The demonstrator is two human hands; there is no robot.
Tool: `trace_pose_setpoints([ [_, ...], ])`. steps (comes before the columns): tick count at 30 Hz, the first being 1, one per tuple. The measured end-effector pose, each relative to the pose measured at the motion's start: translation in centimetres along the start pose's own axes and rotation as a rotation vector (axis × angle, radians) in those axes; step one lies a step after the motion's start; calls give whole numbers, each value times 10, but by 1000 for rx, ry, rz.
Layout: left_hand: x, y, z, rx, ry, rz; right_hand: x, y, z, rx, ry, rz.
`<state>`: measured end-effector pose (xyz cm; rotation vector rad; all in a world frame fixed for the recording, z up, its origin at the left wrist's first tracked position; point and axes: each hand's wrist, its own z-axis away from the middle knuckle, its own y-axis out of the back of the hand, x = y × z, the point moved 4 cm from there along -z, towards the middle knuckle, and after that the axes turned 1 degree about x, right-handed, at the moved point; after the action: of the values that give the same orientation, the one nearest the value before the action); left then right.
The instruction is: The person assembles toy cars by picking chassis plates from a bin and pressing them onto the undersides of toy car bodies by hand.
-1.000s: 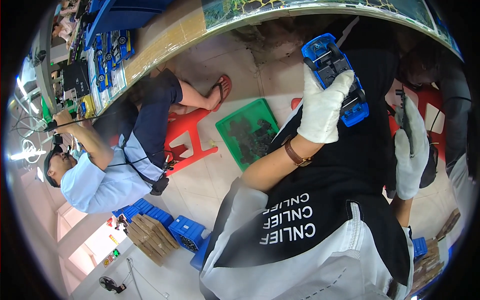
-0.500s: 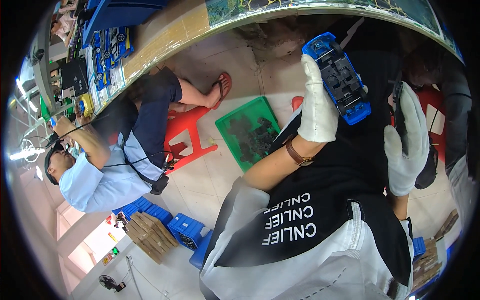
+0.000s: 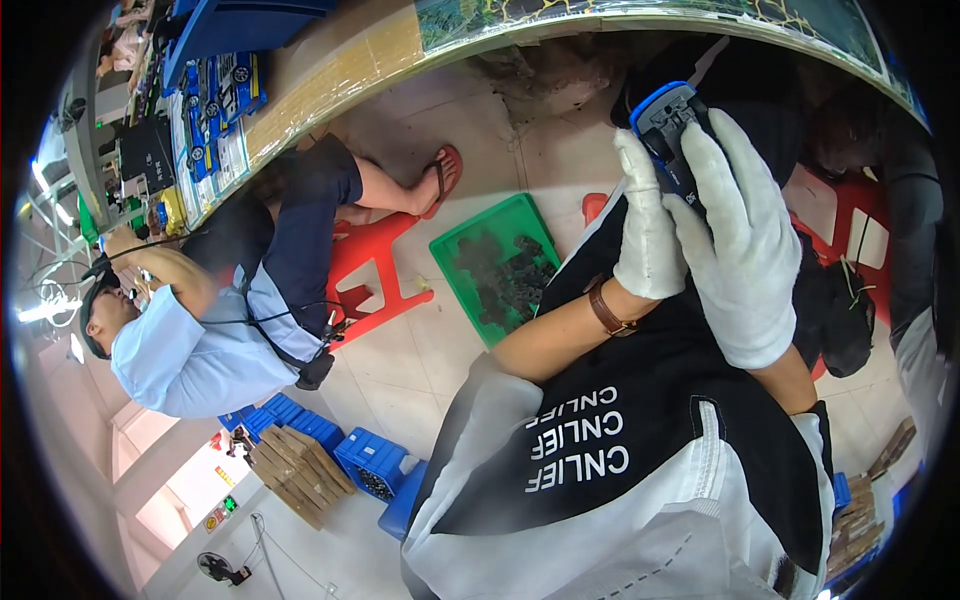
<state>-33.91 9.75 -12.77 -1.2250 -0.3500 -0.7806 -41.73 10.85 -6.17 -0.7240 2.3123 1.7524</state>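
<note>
Much of the toy car (image 3: pixel 668 120) is out of sight: the gloved right hand (image 3: pixel 742 250) lies across it, fingers stretched and only slightly bent, and covers its near part. Whether that hand grips the car or has something under its palm, I cannot tell. The gloved left hand (image 3: pixel 650 225) has hold of the car, its thumb up along one edge; its other fingers are hidden. The car is raised, tilted, in front of the person's body, apart from the workbench (image 3: pixel 350 65), which is cut off by the upper rim.

What shows of the car is one end — a bright blue rounded rim around a dark grey, moulded underside. On the floor, the green tray (image 3: pixel 520 215) holds dark parts (image 3: pixel 515 280), too jumbled to make out singly.
</note>
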Motion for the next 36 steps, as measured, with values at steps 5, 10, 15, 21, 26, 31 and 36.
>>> trace_pose_setpoints([
  [5,0,0,2,-68,-26,12,0,-6,-4,-16,-6,16],
  [10,-17,14,-5,-55,47,73,-2,-3,-6,-69,77,90],
  [15,-3,6,-10,61,-64,47,23,13,5,53,-128,-634],
  [21,6,10,-11,77,-37,75,51,-7,33,-18,-661,-1087],
  [26,5,6,-8,113,-135,33,41,-23,38,-103,-570,-1113],
  [31,6,13,-6,94,-87,75,39,-25,38,-137,-648,-1245],
  [36,7,15,-5,106,-101,57,39,-27,38,-85,-625,-1271],
])
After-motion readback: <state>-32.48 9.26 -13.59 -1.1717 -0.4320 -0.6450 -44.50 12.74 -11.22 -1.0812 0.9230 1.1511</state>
